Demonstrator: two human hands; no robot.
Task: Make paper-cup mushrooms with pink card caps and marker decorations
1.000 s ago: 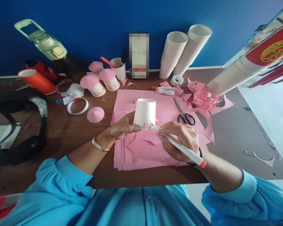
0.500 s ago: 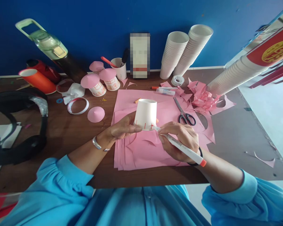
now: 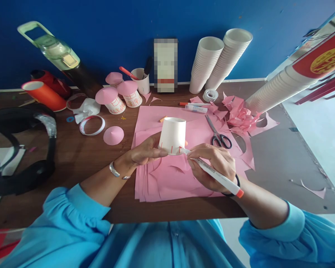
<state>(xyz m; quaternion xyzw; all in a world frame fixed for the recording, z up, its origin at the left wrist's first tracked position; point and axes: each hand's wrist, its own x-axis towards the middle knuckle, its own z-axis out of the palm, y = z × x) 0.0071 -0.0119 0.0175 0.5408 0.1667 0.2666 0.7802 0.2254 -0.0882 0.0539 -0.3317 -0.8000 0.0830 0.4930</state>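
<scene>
My left hand (image 3: 149,150) is closed on a white paper cup (image 3: 173,132), its thumb at the lower front and its other fingers mostly hidden behind. The cup is upside down, with a few short orange-red strokes near its rim. In my right hand (image 3: 212,165) is a white marker (image 3: 217,176) with an orange-red end, its tip at the cup's lower right by the strokes. Beneath both hands lie stacked pink paper sheets (image 3: 167,182). A pair of scissors (image 3: 219,136) with black handles rests on the sheets to the right.
Left stand decorated cups with pink cone roofs (image 3: 106,96), with a loose pink cone (image 3: 113,135) nearby. Stacked white cups (image 3: 206,63) rise at the back. Right are pink scraps (image 3: 238,115) and a tape roll (image 3: 210,95). A tall bottle (image 3: 64,56) and a black headset (image 3: 51,149) are left.
Almost nothing differs. The marker and my right hand have shifted very slightly at the cup's rim, while the cup stays in place.
</scene>
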